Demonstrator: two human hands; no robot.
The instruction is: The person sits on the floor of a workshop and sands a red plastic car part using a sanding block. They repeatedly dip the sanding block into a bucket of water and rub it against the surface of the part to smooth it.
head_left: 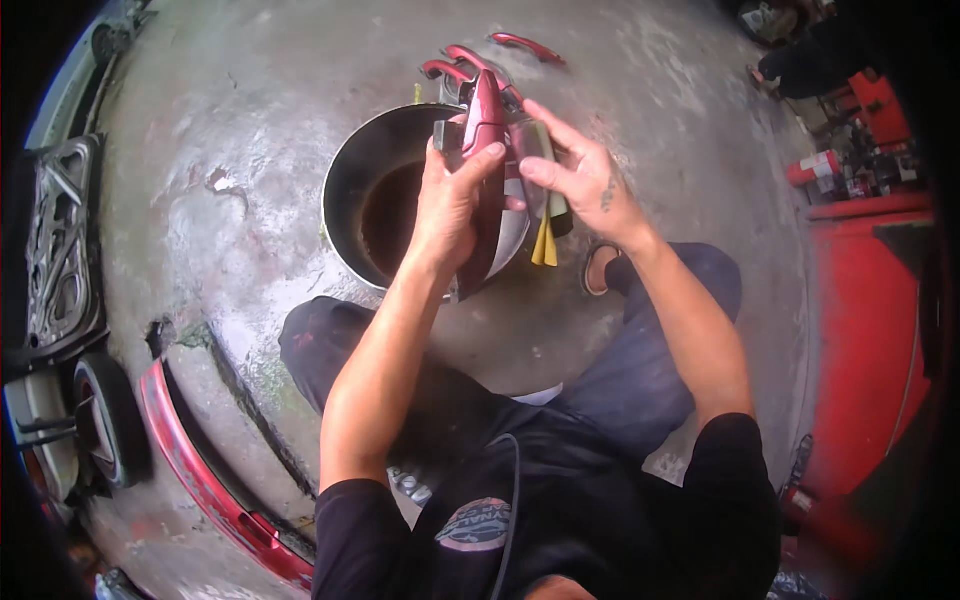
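My left hand (450, 200) grips a glossy dark-red car door handle (485, 110), held upright with the thumb across its front. A small dark squarish part (447, 135) sticks out beside that hand. My right hand (592, 182) is closed, thumb against fingers, around a pale greenish pad (534, 142) next to the door handle. Below this hand hangs a folded yellow strip (545, 245); what it is made of, I cannot tell. Both hands are over the right part of a round dark tub (337, 160), which has brownish liquid or residue at its bottom.
Beyond the tub, more red door handles (528, 45) lie on the wet concrete floor. At left are a long red car panel (205, 455), a wheel (105, 420) and a black door frame (68, 250). A red cabinet (865, 340) carrying bottles stands right; a person (825, 55) is far right.
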